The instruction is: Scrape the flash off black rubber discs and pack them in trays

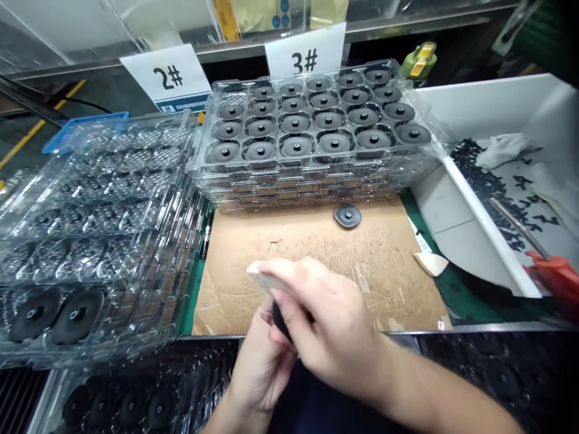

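Observation:
Both hands meet over the front of the brown cardboard sheet (244, 235). My left hand (265, 361) is wrapped round a black part (281, 322), mostly hidden between the fingers. Over it, my right hand (325, 313) is closed on a pale, flat-edged piece (265, 278) that sticks out past the fingertips; it is slightly blurred. A single black disc with a small centre knob (348, 216) lies on the cardboard, beyond the right hand. Behind it stands a stack of clear trays (289, 196), its top one holding several such discs.
Another clear tray stack (90, 241) stands at left, with two black discs near its front. At right are a white bin (479, 211) of small black pieces, a red-handled tool (554, 271) and a cream wedge (431, 263). More trays of discs (122, 401) lie below the table edge.

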`<control>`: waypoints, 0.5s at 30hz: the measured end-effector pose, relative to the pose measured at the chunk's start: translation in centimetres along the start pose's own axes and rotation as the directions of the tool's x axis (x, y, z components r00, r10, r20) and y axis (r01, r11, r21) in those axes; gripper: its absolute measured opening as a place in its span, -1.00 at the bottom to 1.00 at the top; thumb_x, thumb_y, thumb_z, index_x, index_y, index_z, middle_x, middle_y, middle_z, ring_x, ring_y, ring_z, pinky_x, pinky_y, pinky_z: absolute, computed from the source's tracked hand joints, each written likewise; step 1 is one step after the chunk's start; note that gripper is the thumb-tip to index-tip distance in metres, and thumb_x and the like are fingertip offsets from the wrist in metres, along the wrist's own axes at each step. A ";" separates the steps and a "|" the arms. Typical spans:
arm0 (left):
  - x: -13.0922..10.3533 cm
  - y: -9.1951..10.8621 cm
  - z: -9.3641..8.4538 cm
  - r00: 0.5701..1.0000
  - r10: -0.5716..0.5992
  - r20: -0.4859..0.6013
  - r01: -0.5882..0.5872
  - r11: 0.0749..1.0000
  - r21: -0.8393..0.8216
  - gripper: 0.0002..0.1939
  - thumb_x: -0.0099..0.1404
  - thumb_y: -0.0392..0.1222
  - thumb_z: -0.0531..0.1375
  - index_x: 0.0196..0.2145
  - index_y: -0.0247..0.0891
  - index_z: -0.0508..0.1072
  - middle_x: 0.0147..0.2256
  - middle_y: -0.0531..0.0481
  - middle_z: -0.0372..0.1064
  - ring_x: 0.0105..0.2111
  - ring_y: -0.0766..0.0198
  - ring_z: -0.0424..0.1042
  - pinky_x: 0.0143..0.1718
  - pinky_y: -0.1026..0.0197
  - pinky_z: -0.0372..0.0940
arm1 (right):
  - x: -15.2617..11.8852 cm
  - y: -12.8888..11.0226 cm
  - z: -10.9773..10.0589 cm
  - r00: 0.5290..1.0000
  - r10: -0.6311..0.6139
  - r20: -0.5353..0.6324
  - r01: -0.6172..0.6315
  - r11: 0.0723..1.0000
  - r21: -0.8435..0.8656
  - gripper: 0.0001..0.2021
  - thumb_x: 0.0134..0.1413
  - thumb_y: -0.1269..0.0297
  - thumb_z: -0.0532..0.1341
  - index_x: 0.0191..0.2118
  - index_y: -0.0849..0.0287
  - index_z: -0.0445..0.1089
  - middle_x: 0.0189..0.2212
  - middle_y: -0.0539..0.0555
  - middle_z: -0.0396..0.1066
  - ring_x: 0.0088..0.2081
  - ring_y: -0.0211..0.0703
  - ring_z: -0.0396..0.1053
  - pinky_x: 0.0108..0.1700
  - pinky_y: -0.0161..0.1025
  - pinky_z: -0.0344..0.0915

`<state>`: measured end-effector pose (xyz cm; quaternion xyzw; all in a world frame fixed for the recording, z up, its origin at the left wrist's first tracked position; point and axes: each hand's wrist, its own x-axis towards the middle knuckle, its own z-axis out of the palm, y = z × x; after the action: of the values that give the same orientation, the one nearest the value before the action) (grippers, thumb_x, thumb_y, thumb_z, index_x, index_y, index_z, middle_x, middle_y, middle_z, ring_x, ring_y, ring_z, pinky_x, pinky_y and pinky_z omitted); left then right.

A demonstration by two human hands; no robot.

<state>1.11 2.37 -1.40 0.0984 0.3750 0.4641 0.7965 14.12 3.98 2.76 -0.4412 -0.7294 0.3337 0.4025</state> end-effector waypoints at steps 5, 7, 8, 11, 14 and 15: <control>-0.6 0.4 -0.3 0.997 -0.046 0.056 0.047 0.999 -0.025 -0.54 -0.04 -0.24 0.34 -0.13 -0.05 0.44 -0.11 0.05 0.44 -0.13 0.20 0.41 -0.09 0.26 0.30 | -1.8 -0.3 -2.1 0.978 0.017 0.209 -0.026 0.999 0.039 -0.72 0.09 0.50 0.08 -0.08 0.15 0.31 -0.28 0.00 0.42 -0.28 -0.30 0.37 -0.22 -0.40 0.31; -0.7 0.4 -0.3 0.996 0.000 0.094 0.003 0.999 -0.038 -0.49 -0.10 -0.22 0.37 -0.13 -0.08 0.44 -0.11 0.04 0.44 -0.11 0.22 0.41 -0.10 0.32 0.29 | -2.6 0.0 -2.9 0.980 0.103 0.170 -0.089 0.992 -0.088 -0.72 0.10 0.48 0.08 -0.07 0.12 0.31 -0.36 0.00 0.41 -0.37 -0.28 0.35 -0.33 -0.37 0.29; -0.8 0.4 -0.2 0.995 0.024 0.100 -0.018 0.998 -0.058 -0.49 -0.11 -0.21 0.37 -0.13 -0.07 0.44 -0.10 0.05 0.44 -0.09 0.25 0.39 -0.09 0.36 0.28 | -2.7 0.2 -3.2 0.987 0.109 0.121 -0.089 0.982 -0.165 -0.72 0.11 0.47 0.07 -0.05 0.12 0.30 -0.38 0.02 0.40 -0.40 -0.25 0.34 -0.36 -0.32 0.27; -1.1 0.0 0.3 0.991 -0.008 0.135 0.026 0.991 -0.130 -0.55 -0.04 -0.17 0.34 -0.12 -0.03 0.44 -0.12 0.10 0.45 -0.06 0.30 0.36 -0.04 0.39 0.23 | -1.8 1.1 -3.2 0.991 -0.123 0.048 0.131 0.956 -0.263 -0.69 0.14 0.41 0.04 -0.01 0.07 0.30 -0.41 0.02 0.40 -0.42 -0.22 0.28 -0.34 -0.23 0.16; -1.5 -0.1 0.3 0.977 -0.098 0.188 0.116 0.990 -0.085 -0.56 -0.03 -0.07 0.32 -0.14 -0.09 0.45 -0.18 0.07 0.47 -0.05 0.21 0.36 -0.05 0.29 0.26 | -0.3 1.7 -3.1 0.934 -0.308 0.181 0.329 0.940 -0.096 -0.71 0.15 0.41 0.01 -0.08 0.00 0.35 -0.41 -0.05 0.39 -0.42 -0.28 0.25 -0.28 -0.22 0.09; -1.5 -0.2 0.1 0.979 -0.121 0.166 0.121 0.993 0.006 -0.55 -0.03 -0.04 0.31 -0.13 -0.14 0.45 -0.20 0.04 0.48 -0.07 0.18 0.38 -0.09 0.26 0.30 | 0.0 1.7 -3.2 0.931 -0.286 0.227 0.311 0.947 -0.083 -0.72 0.14 0.42 0.02 -0.10 0.01 0.36 -0.42 -0.06 0.39 -0.42 -0.29 0.24 -0.28 -0.22 0.07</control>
<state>0.85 1.04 -0.64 0.1121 0.3119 0.4056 0.8518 17.55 5.08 2.79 -0.3098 -0.8451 0.2702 0.3419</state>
